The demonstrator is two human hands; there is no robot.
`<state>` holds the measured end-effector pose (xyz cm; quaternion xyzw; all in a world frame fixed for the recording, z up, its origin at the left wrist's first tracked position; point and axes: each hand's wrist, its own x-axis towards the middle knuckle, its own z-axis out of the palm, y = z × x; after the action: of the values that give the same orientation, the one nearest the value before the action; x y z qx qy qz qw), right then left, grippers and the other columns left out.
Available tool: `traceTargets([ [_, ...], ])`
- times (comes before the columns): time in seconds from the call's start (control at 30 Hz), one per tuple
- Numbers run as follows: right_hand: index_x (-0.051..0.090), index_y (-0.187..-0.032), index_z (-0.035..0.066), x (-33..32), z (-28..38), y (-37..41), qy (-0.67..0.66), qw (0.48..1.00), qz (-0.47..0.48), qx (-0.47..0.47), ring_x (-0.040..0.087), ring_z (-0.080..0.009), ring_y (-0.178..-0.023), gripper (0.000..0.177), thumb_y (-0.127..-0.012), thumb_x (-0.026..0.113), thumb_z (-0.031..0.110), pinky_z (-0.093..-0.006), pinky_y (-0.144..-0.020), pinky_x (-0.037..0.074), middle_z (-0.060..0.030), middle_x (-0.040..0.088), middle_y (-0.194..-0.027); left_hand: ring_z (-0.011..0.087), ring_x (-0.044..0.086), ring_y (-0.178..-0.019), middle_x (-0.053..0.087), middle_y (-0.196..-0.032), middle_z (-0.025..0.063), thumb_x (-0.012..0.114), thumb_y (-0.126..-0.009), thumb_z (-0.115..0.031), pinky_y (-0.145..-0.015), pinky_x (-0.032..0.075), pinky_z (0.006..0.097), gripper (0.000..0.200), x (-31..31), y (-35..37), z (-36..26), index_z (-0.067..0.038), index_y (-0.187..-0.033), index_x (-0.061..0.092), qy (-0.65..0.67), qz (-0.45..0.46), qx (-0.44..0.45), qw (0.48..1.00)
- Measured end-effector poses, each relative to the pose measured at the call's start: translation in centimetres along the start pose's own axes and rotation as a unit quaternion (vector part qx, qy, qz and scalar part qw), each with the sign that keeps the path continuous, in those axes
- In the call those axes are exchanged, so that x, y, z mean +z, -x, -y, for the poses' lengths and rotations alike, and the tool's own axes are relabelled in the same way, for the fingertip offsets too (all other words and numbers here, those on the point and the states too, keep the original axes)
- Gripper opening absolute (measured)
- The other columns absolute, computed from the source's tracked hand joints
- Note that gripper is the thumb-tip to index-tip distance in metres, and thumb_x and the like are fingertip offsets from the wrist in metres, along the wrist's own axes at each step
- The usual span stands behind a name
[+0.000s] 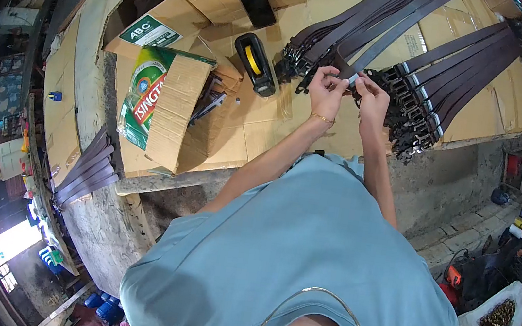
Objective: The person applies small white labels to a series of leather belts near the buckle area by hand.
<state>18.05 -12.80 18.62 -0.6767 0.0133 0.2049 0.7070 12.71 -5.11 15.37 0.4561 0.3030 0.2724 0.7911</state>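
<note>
Dark strap-like belts lie in two bundles on the cardboard-covered table (239, 130). Between the left bundle (330, 37) and the right bundle (462, 90), my left hand (327, 92) and my right hand (372, 100) meet at the end of one dark belt (356, 43). Both hands have thumb and fingers pinched on it, with a small whitish piece (352, 78) between them. Black buckles (410, 110) cluster at the near end of the right bundle, just beside my right hand. Fine detail at the fingertips is too small to tell.
Left of my hands are a black tape dispenser (255, 63) with yellow tape, a phone (257, 7) and an open green carton (166, 107). More belts (90, 167) hang at the left edge. Bags of belts (494, 319) stand at lower right.
</note>
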Motion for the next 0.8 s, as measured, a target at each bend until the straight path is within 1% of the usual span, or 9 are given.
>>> traceTargets([
  [0.03, 0.066, -0.09, -0.007, 0.1, 0.2, 0.1, 0.0, 1.0, 0.0, -0.001, 0.057, -0.0152, -0.096, 0.017, -0.082, 0.061, 0.007, -0.0276, -0.08, 0.044, -0.0145, 0.061, -0.11, 0.0137, 0.058, -0.065, 0.056, -0.071, 0.0049, 0.059, -0.079, 0.009, -0.062, 0.056, 0.0286, 0.029, 0.1, 0.2, -0.2, -0.002, -0.102, 0.046, 0.009, -0.001, -0.001, 1.0],
  [0.1, 0.065, -0.094, -0.008, 0.2, 0.8, 0.5, 0.014, 1.0, -0.024, -0.004, 0.058, -0.0108, -0.081, 0.019, -0.083, 0.061, 0.008, -0.0239, -0.073, 0.045, -0.011, 0.065, -0.1, 0.0134, 0.058, -0.065, 0.056, -0.071, 0.0049, 0.059, -0.079, 0.009, -0.062, 0.056, 0.0284, 0.029, 0.3, 0.5, -0.6, -0.002, -0.102, 0.046, 0.019, -0.003, -0.002, 1.0],
  [0.13, 0.065, -0.094, -0.008, 0.2, 0.5, 0.3, 0.014, 1.0, -0.024, -0.005, 0.058, -0.0108, -0.081, 0.019, -0.083, 0.061, 0.008, -0.0239, -0.073, 0.045, -0.011, 0.065, -0.1, 0.0133, 0.058, -0.065, 0.056, -0.071, 0.005, 0.059, -0.079, 0.009, -0.062, 0.056, 0.0283, 0.029, 0.4, 0.6, -0.7, -0.002, -0.102, 0.046, 0.017, -0.004, -0.004, 1.0],
  [0.2, 0.064, -0.096, -0.008, 0.1, 0.1, 0.0, 0.024, 0.999, -0.024, -0.026, 0.058, -0.0101, -0.076, 0.02, -0.083, 0.061, 0.008, -0.0231, -0.069, 0.045, -0.0077, 0.066, -0.09, 0.0132, 0.058, -0.064, 0.057, -0.071, 0.005, 0.059, -0.078, 0.009, -0.062, 0.055, 0.0282, 0.028, 0.5, 0.7, -0.9, -0.002, -0.101, 0.046, 0.015, -0.007, -0.006, 1.0],
  [0.3, 0.065, -0.096, -0.007, 0.2, 0.0, 0.2, 0.028, 0.999, -0.027, -0.029, 0.057, -0.0092, -0.072, 0.02, -0.084, 0.061, 0.008, -0.023, -0.065, 0.045, -0.0067, 0.065, -0.085, 0.013, 0.058, -0.064, 0.056, -0.071, 0.0049, 0.059, -0.078, 0.009, -0.061, 0.055, 0.0276, 0.028, 0.7, 1.0, -1.3, -0.002, -0.101, 0.047, 0.02, -0.011, -0.017, 1.0],
  [0.53, 0.064, -0.096, -0.007, 0.7, -0.3, 0.6, 0.028, 0.998, -0.047, -0.028, 0.056, -0.0086, -0.069, 0.02, -0.085, 0.06, 0.009, -0.0225, -0.06, 0.044, -0.0056, 0.064, -0.08, 0.012, 0.057, -0.064, 0.056, -0.07, 0.0041, 0.06, -0.078, 0.009, -0.06, 0.054, 0.0271, 0.027, 0.7, 0.9, -1.2, -0.002, -0.099, 0.048, 0.008, -0.014, -0.008, 1.0],
  [0.6, 0.064, -0.094, -0.007, 0.8, -0.8, 0.7, -0.003, 0.997, -0.046, -0.056, 0.055, -0.0084, -0.068, 0.02, -0.085, 0.06, 0.01, -0.0225, -0.059, 0.044, -0.005, 0.063, -0.079, 0.0117, 0.057, -0.064, 0.056, -0.071, 0.0037, 0.06, -0.078, 0.009, -0.06, 0.054, 0.0275, 0.026, 0.7, 1.0, -1.1, -0.003, -0.099, 0.049, 0.012, -0.014, -0.008, 1.0],
  [0.73, 0.064, -0.092, -0.006, 1.0, -1.7, 0.8, -0.019, 0.996, -0.056, -0.06, 0.054, -0.0075, -0.068, 0.018, -0.085, 0.061, 0.01, -0.0223, -0.059, 0.043, -0.0039, 0.063, -0.078, 0.011, 0.056, -0.065, 0.055, -0.072, 0.0028, 0.06, -0.078, 0.009, -0.061, 0.055, 0.0286, 0.026, 0.7, 1.1, -1.2, -0.003, -0.098, 0.049, 0.025, -0.016, -0.007, 1.0],
  [0.8, 0.064, -0.092, -0.005, 1.1, -2.2, 0.8, 0.004, 0.99, -0.066, -0.121, 0.052, -0.0071, -0.067, 0.017, -0.084, 0.061, 0.01, -0.0225, -0.059, 0.043, -0.0028, 0.062, -0.078, 0.011, 0.056, -0.066, 0.054, -0.072, 0.0026, 0.06, -0.078, 0.009, -0.061, 0.055, 0.0288, 0.026, 0.7, 1.1, -1.2, -0.003, -0.098, 0.049, 0.016, -0.02, -0.008, 1.0],
])
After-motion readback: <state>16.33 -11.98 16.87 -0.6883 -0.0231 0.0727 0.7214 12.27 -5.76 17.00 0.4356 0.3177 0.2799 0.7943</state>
